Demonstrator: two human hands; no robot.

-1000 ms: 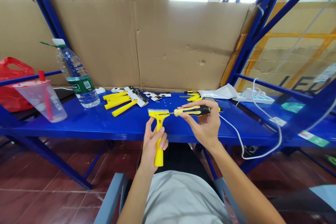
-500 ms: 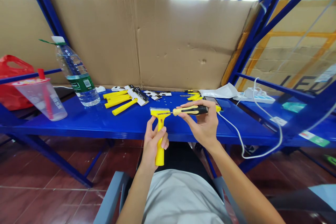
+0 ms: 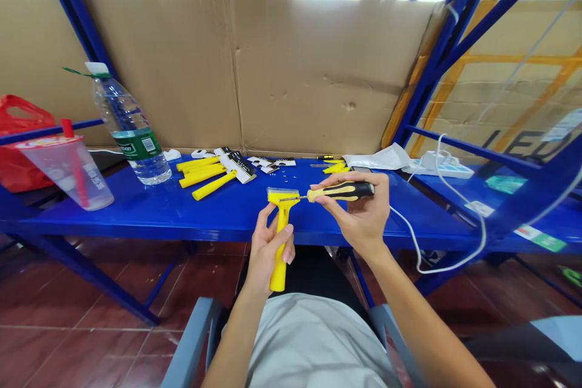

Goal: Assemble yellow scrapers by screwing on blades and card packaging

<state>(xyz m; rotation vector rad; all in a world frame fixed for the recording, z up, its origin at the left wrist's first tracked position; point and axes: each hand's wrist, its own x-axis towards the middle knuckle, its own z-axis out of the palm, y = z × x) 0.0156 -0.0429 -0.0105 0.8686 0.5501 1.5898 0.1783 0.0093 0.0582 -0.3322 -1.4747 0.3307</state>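
My left hand (image 3: 271,248) is closed around the handle of a yellow scraper (image 3: 282,216), which stands nearly upright with its wide head at the top. My right hand (image 3: 364,212) grips a black and cream screwdriver (image 3: 341,191) held about level. Its shaft points left and lies against the scraper's head; whether the tip sits in a screw is too small to tell. Several more yellow scrapers (image 3: 213,185) lie to the left on the blue table, some with black and white cards at their heads. Tiny bits are scattered just behind the held scraper.
On the left of the blue table (image 3: 150,212) stand a water bottle (image 3: 131,127), a plastic cup (image 3: 73,173) and a red bag (image 3: 22,157). Yellow pieces (image 3: 335,168), a white pouch (image 3: 379,157) and a power strip (image 3: 441,168) lie right. A white cable (image 3: 416,242) droops over the front edge.
My right hand and the screwdriver have shifted slightly right, and the scraper's head has tilted a little to the right in my left hand. Both grips stay the same.
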